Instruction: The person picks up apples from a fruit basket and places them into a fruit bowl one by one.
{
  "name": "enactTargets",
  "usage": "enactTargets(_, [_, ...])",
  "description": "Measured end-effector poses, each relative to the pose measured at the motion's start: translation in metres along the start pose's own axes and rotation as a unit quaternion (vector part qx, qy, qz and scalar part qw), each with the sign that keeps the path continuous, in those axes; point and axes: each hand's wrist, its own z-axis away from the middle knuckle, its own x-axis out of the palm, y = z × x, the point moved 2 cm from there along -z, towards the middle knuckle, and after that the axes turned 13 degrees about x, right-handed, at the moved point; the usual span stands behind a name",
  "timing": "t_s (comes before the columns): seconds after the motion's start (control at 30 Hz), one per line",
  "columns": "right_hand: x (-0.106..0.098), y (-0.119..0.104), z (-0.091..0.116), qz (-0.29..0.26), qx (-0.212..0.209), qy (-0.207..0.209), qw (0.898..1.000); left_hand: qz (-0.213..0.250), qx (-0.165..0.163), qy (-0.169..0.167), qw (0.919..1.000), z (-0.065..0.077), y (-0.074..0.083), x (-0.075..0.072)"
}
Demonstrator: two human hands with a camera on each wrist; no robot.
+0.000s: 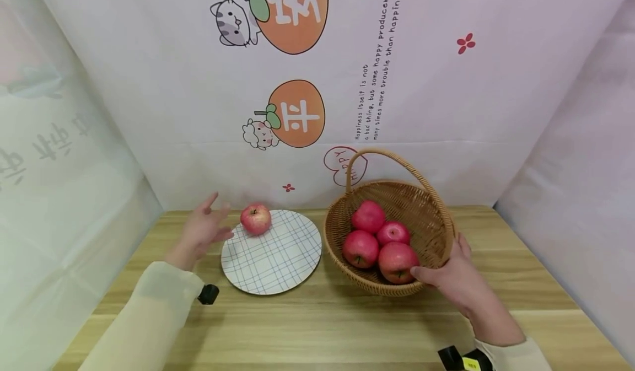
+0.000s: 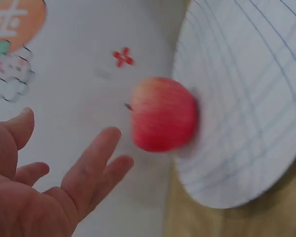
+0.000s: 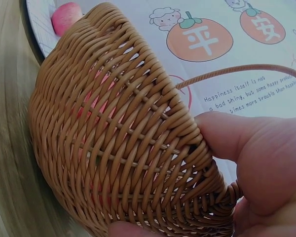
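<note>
On the far left part of a round checked plate [image 1: 278,261] sits a red-yellow apple [image 1: 256,219]. My left hand [image 1: 202,230] is just left of that apple, fingers spread and holding nothing; in the left wrist view the fingertips are apart from the apple [image 2: 164,114]. A wicker basket [image 1: 426,222] with a tall handle leans toward me, with several red apples [image 1: 360,248] inside. My right hand [image 1: 456,274] grips the basket's right rim, thumb over the edge. In the right wrist view the woven side [image 3: 113,128] hides most of the apples.
Plate and basket stand side by side on a wooden table [image 1: 297,327]. A white printed cloth [image 1: 412,84] rises behind the table's back edge, and more cloth [image 1: 64,156] hangs at the left and right sides.
</note>
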Motion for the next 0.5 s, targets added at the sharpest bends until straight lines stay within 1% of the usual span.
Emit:
enactTargets(0.03, [0.0, 0.0, 0.001, -0.002, -0.002, 0.001, 1.0, -0.013, 0.018, -0.005, 0.9998, 0.002, 0.008, 0.001])
enactTargets(0.1, [0.001, 0.0, 0.002, -0.001, -0.005, 0.004, 1.0, -0.022, 0.047, -0.015, 0.9986, 0.007, 0.024, 0.004])
enactTargets(0.13, [0.001, -0.001, 0.003, 0.0, -0.008, 0.006, 1.0, -0.038, 0.063, -0.023, 0.997, 0.009, 0.031, 0.007])
enactTargets(0.2, [0.001, -0.001, 0.004, 0.005, -0.011, 0.008, 1.0, -0.049, 0.099, -0.046, 0.9928, 0.014, 0.044, 0.015])
enactTargets(0.27, [0.001, -0.002, 0.004, 0.012, -0.013, 0.01, 1.0, -0.052, 0.138, -0.077, 0.9861, 0.018, 0.053, 0.026])
enactTargets(0.3, [0.001, -0.002, 0.004, 0.014, -0.014, 0.01, 1.0, -0.059, 0.159, -0.094, 0.981, 0.02, 0.057, 0.032])
enactTargets(0.37, [0.001, -0.002, 0.004, 0.017, -0.015, 0.011, 1.0, -0.048, 0.193, -0.132, 0.9711, 0.025, 0.063, 0.048])
enactTargets(0.43, [0.001, -0.002, 0.004, 0.022, -0.016, 0.012, 1.0, -0.056, 0.233, -0.169, 0.9561, 0.031, 0.067, 0.065])
enactTargets(0.5, [0.0, -0.002, 0.004, 0.028, -0.016, 0.014, 0.999, -0.069, 0.269, -0.203, 0.9389, 0.036, 0.07, 0.082])
